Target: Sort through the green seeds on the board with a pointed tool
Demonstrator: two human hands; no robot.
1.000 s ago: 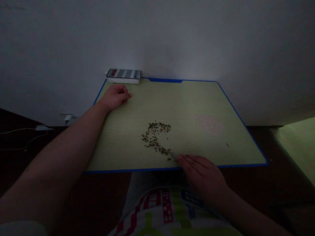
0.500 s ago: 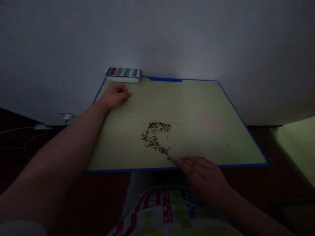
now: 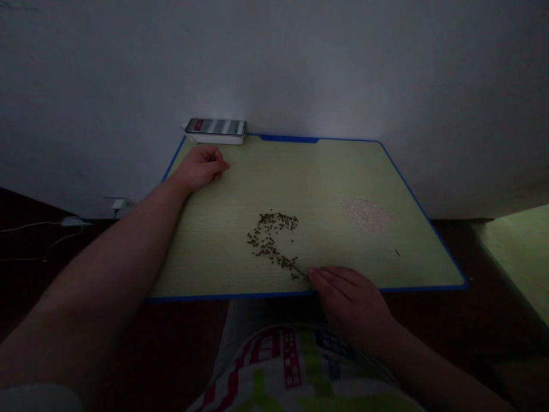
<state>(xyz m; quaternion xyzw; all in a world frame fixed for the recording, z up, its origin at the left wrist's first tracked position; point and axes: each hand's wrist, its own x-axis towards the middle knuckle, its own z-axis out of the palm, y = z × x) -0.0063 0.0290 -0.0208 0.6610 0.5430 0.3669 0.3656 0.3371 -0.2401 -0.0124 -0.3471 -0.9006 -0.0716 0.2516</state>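
Observation:
My right hand (image 3: 347,300) lies at the near edge of a pale green board (image 3: 317,171) with a blue rim, its fingers shut on a slim metal tool, probably tweezers (image 3: 301,270). The tool's tip touches the low end of a curved trail of small dark seeds (image 3: 270,234). My left hand (image 3: 201,169) rests curled and empty on the board's far left, well away from the seeds. To the right lie a pale patch of fine grains (image 3: 366,217) and one stray brown seed (image 3: 397,252).
A phone on a white holder (image 3: 214,130) stands behind the board's far edge, against a white wall (image 3: 274,63). A white cable (image 3: 43,228) runs along the dark floor at left. Another green surface (image 3: 521,263) sits at right. Patterned shorts (image 3: 291,366) show below.
My right hand and the tool have shifted slightly away from me along the seed trail. My left hand and the seeds look unmoved.

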